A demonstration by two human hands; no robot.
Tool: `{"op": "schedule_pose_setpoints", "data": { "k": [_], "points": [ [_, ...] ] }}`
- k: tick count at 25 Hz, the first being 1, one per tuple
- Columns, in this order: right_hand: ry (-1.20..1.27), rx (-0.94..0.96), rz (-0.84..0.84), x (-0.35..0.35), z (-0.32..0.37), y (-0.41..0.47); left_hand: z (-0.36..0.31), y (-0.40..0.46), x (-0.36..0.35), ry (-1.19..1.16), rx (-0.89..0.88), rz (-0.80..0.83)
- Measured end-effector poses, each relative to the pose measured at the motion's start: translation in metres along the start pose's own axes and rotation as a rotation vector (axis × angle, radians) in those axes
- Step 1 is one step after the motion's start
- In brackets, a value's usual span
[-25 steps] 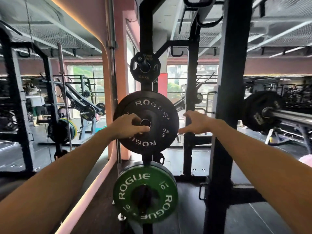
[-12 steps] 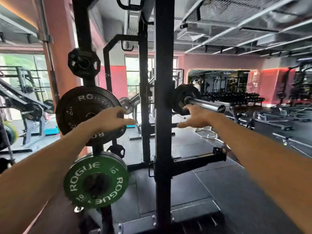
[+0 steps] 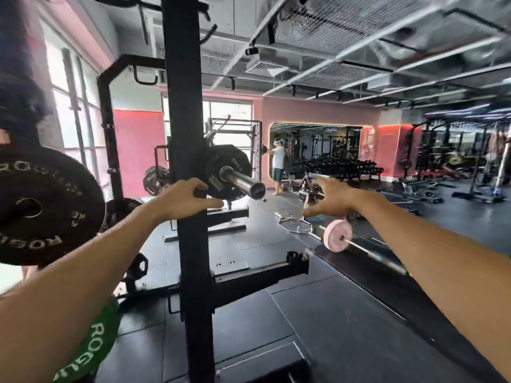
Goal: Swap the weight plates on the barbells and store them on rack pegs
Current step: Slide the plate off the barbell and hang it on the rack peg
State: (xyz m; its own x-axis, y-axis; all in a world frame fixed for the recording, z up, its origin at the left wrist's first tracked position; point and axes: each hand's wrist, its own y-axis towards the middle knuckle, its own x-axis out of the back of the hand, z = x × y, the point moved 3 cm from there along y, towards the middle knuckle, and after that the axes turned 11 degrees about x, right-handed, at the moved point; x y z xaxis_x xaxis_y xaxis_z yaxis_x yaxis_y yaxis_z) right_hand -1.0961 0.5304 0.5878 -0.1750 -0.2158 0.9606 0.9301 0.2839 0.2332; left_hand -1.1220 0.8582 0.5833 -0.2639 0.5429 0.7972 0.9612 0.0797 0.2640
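left hand [image 3: 184,199] loosely curled, empty | right hand [image 3: 329,199] spread, empty | both reached toward barbell [image 3: 242,181], likely to pull its black plate [image 3: 231,172]

The rack upright [image 3: 188,189] is matt black painted metal, and so is its spotter arm [image 3: 260,275]. The barbell sleeve [image 3: 241,183] is polished, bright chrome steel with a glossy shine. The plate [image 3: 232,161] behind it looks like dull black rubber. On the left, the black plate [image 3: 47,208] is matt rubber with raised pale lettering; the green plate [image 3: 91,352] has a slightly glossier rubber face. The floor [image 3: 345,322] is dark, matt rubber tiling with visible seams. Far right, the pink plate [image 3: 338,235] looks smooth and matt on a thin metal bar [image 3: 373,252].
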Motion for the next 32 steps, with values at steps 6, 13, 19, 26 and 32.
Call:
{"op": "schedule_pose_setpoints", "data": {
  "k": [6,13,19,26,32],
  "points": [
    [0.047,0.07,0.006,-0.002,-0.057,0.057,-0.03,0.052,-0.023,-0.026,0.075,-0.079],
    [0.122,0.178,-0.007,-0.041,-0.05,0.166,-0.005,0.128,-0.025,0.037,0.155,-0.18],
    [0.155,0.199,-0.061,-0.076,-0.031,0.286,0.038,0.233,-0.026,0.064,0.2,-0.257],
    [0.19,0.132,-0.1,-0.115,-0.02,0.396,0.041,0.345,-0.044,0.089,0.124,-0.328],
    [0.328,0.179,-0.145,-0.148,-0.008,0.45,0.038,0.395,-0.058,0.254,0.086,-0.398]
  ]
}}
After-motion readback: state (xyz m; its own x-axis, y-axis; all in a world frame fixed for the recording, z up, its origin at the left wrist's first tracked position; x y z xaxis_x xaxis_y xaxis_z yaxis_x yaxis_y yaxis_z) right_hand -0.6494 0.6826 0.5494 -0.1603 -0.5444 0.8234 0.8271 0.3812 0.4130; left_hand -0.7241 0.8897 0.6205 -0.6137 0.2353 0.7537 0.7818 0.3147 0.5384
